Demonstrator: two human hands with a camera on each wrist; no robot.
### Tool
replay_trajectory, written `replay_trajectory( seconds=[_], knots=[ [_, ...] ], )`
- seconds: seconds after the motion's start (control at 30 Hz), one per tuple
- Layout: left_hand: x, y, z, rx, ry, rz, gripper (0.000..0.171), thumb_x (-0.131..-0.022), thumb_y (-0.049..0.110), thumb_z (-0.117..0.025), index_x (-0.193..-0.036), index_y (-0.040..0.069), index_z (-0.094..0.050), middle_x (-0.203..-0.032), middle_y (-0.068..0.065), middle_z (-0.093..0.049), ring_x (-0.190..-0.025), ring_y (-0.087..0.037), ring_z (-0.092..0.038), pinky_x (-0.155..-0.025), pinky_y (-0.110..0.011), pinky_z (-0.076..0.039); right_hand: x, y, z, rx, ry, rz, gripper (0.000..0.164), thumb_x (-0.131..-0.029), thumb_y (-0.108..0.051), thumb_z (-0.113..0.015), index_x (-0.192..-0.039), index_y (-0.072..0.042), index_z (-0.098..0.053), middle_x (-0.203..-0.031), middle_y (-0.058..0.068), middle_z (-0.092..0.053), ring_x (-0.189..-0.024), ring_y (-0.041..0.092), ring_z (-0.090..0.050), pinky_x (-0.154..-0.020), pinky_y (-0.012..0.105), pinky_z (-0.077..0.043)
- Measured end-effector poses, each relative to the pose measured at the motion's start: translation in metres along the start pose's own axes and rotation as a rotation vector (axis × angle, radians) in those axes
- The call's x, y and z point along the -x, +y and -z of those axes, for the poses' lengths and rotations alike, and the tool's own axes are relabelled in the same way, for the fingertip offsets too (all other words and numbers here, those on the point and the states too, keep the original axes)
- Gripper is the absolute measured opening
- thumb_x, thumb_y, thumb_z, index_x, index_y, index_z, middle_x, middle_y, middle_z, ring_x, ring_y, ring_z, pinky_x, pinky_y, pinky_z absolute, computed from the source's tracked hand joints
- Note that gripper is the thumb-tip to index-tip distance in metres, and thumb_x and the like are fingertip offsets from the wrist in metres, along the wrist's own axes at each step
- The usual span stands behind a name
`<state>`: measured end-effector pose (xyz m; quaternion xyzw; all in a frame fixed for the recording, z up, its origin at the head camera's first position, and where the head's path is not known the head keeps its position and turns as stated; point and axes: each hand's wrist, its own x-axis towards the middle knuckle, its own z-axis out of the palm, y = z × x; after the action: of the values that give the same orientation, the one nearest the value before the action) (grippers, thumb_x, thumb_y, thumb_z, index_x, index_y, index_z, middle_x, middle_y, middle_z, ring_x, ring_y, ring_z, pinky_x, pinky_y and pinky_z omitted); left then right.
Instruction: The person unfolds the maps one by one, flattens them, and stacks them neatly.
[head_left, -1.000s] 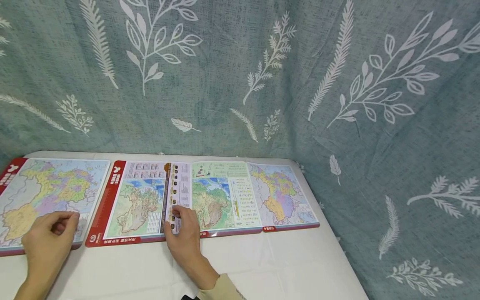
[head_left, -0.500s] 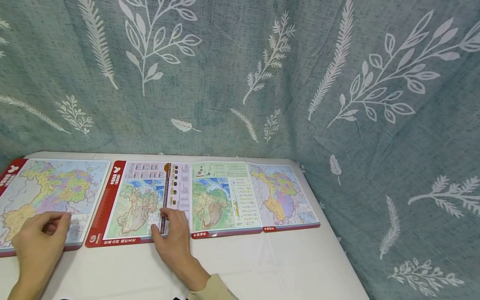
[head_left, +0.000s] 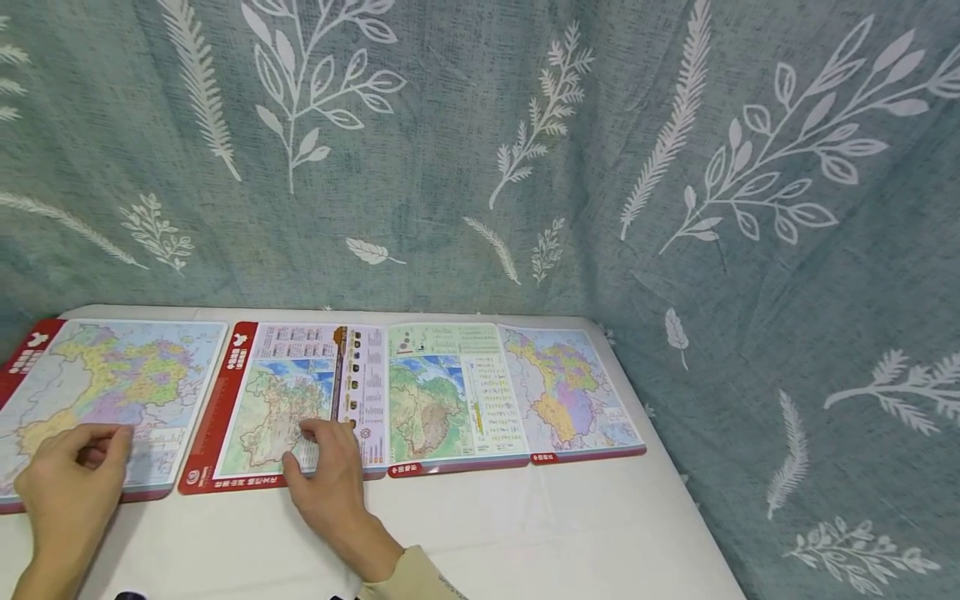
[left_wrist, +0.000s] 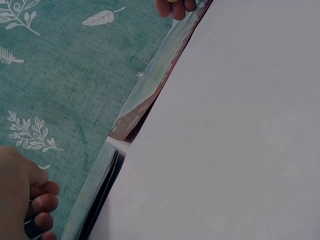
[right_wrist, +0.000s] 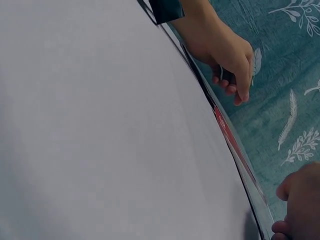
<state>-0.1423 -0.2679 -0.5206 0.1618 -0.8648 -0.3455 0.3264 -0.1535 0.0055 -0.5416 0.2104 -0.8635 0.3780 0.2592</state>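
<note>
map sheet with a red band lies at the table's far edge, overlapping a second sheet. right hand presses it, fingers spread flat. left hand, fingers loosely curled, rests on the left map.

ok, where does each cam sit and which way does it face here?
Head: above the table, looking forward and down at the map boards and leaf-print curtain; left hand and right hand show.
Left wrist: low over the white table, facing along the boards' edge; left fingers show.
Right wrist: same, right hand at the corner.
Shared: each wrist view shows the other hand.
</note>
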Motion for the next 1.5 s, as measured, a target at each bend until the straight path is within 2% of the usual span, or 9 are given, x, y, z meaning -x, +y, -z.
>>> replay_trajectory(
  seconds=[0.3, 0.47, 0.73, 1.0, 1.17, 1.23, 1.33, 1.4, 1.5],
  knots=[
    [-0.005, -0.009, 0.004, -0.021, 0.005, 0.022, 0.019, -0.094, 0.01, -0.072, -0.096, -0.008, -0.076, -0.069, 0.006, -0.059, -0.069, 0.017, -0.031, -0.073, -0.015, -0.025, -0.002, -0.015, -0.015, 0.059, 0.002, 0.052, 0.039, -0.084, -0.021, -0.083, -0.119, -0.011, -0.067, -0.106, -0.002, -0.069, -0.101, 0.011, -0.06, -0.094, 0.019, -0.043],
    [-0.008, -0.016, 0.009, -0.017, 0.022, 0.044, 0.02, -0.095, 0.012, -0.071, -0.097, -0.007, -0.077, -0.07, 0.028, -0.047, -0.065, 0.017, -0.033, -0.069, -0.009, -0.027, -0.002, -0.024, -0.024, 0.105, -0.039, 0.049, 0.037, -0.087, -0.026, -0.082, -0.119, -0.015, -0.067, -0.108, -0.006, -0.068, -0.103, 0.008, -0.058, -0.095, 0.017, -0.042],
    [-0.011, -0.027, 0.011, -0.019, 0.054, 0.1, 0.023, -0.096, 0.014, -0.069, -0.099, -0.009, -0.075, -0.066, 0.043, -0.032, -0.064, 0.016, -0.031, -0.074, -0.021, -0.024, -0.003, -0.036, -0.034, 0.147, -0.11, 0.011, 0.04, -0.086, -0.032, -0.084, -0.12, -0.018, -0.068, -0.11, -0.009, -0.067, -0.105, 0.008, -0.056, -0.097, 0.018, -0.042],
    [-0.014, -0.031, 0.015, -0.08, 0.061, 0.18, 0.025, -0.099, 0.014, -0.065, -0.106, -0.008, -0.074, -0.078, -0.003, -0.055, -0.068, 0.013, -0.027, -0.075, -0.023, -0.024, -0.005, -0.043, -0.04, 0.189, -0.133, 0.019, 0.039, -0.085, -0.037, -0.085, -0.117, -0.02, -0.071, -0.111, -0.01, -0.065, -0.108, 0.007, -0.055, -0.097, 0.019, -0.041],
    [-0.014, -0.033, 0.018, -0.078, 0.08, 0.243, 0.027, -0.1, 0.013, -0.062, -0.11, -0.009, -0.072, -0.084, -0.012, -0.051, -0.076, 0.014, -0.021, -0.079, -0.031, -0.021, -0.005, -0.048, -0.047, 0.196, -0.152, 0.012, 0.037, -0.086, -0.04, -0.084, -0.115, -0.021, -0.071, -0.112, -0.01, -0.063, -0.108, 0.007, -0.052, -0.099, 0.02, -0.041],
    [-0.014, -0.034, 0.02, -0.068, 0.075, 0.275, 0.029, -0.1, 0.013, -0.059, -0.114, -0.011, -0.069, -0.092, -0.018, -0.051, -0.083, 0.003, -0.037, -0.082, -0.036, -0.025, -0.005, -0.05, -0.05, 0.199, -0.151, 0.01, 0.036, -0.087, -0.04, -0.083, -0.114, -0.021, -0.072, -0.112, -0.01, -0.063, -0.109, 0.006, -0.052, -0.1, 0.021, -0.04],
    [-0.014, -0.035, 0.023, -0.067, 0.05, 0.322, 0.036, -0.102, 0.014, -0.054, -0.123, -0.013, -0.064, -0.119, -0.029, -0.052, -0.114, -0.029, -0.052, -0.099, -0.05, -0.03, -0.005, -0.052, -0.052, 0.215, -0.151, 0.01, 0.035, -0.087, -0.042, -0.083, -0.114, -0.021, -0.073, -0.115, -0.011, -0.062, -0.11, 0.007, -0.051, -0.1, 0.023, -0.04],
    [-0.016, -0.037, 0.024, -0.07, 0.031, 0.335, 0.04, -0.103, 0.014, -0.051, -0.129, -0.015, -0.059, -0.139, -0.034, -0.046, -0.137, -0.049, -0.04, -0.111, -0.062, -0.024, -0.006, -0.054, -0.053, 0.239, -0.155, 0.008, 0.036, -0.088, -0.045, -0.081, -0.115, -0.021, -0.075, -0.117, -0.011, -0.062, -0.112, 0.007, -0.051, -0.1, 0.024, -0.041],
    [-0.021, -0.04, 0.028, -0.084, 0.003, 0.357, 0.046, -0.103, 0.017, -0.05, -0.138, -0.013, -0.053, -0.153, -0.036, -0.038, -0.15, -0.051, -0.027, -0.119, -0.068, -0.014, -0.007, -0.057, -0.055, 0.261, -0.164, 0.01, 0.039, -0.089, -0.048, -0.08, -0.117, -0.022, -0.075, -0.12, -0.011, -0.061, -0.113, 0.007, -0.051, -0.099, 0.025, -0.04]
  ],
)
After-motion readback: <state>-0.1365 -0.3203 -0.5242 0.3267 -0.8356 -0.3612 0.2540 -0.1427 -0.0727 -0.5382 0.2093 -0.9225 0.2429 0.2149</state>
